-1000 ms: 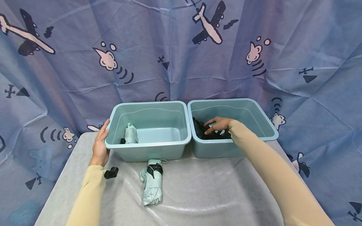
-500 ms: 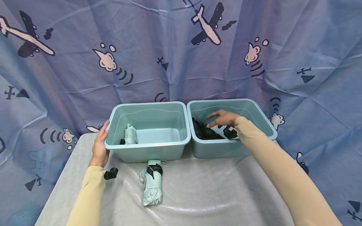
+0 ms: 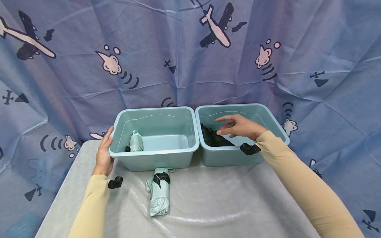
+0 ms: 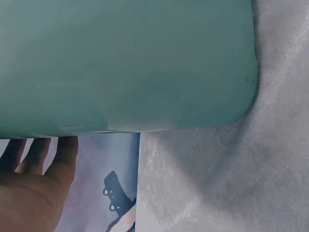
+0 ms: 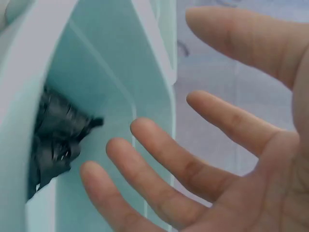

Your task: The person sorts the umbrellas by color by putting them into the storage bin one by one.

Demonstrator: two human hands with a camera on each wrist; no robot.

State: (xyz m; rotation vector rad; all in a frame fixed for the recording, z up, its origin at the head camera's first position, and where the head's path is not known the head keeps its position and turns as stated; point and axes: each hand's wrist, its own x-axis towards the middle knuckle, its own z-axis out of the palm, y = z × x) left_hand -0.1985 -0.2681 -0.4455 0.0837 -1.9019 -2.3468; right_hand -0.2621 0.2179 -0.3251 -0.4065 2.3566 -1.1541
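While the right hand [image 3: 239, 126] hangs over the right bin [image 3: 232, 159], the black bundle [image 3: 216, 138] lies inside that bin, at its left end, right of centre in the head view. The fingers of this hand are spread, thumb apart, and hold nothing. To the left, rim beside rim, stands the left bin [image 3: 154, 162]. The left hand [image 3: 103, 160] rests against its outer left side, fingers extended; the thumb is hidden, so its contact cannot be determined. Inside, at the left end, is a light green bundle [image 3: 136, 142]. A second wrapped item, the folded umbrella [image 3: 159, 198], lies on the tabletop [image 3: 214, 205] at lower centre. Behind everything hangs the printed curtain [image 3: 184, 66].

Possible faults: if only loose fabric is pinched, the black bundle may unroll or slip. If the right wrist drops, the wrist camera [image 3: 250, 148], which overlaps the front rim in the head view, may catch on it. If the left hand pushes sideways, the left bin may shift its neighbour.

View differences: the right wrist view shows a gap between fingertips and black bundle, plus a dark stub projecting from the bundle; the head view resolves neither clearly. The left wrist view shows the left bin's smooth underside corner near the tabletop, with fingertips hidden behind the bin's edge; only the head view shows both bins' interiors together.
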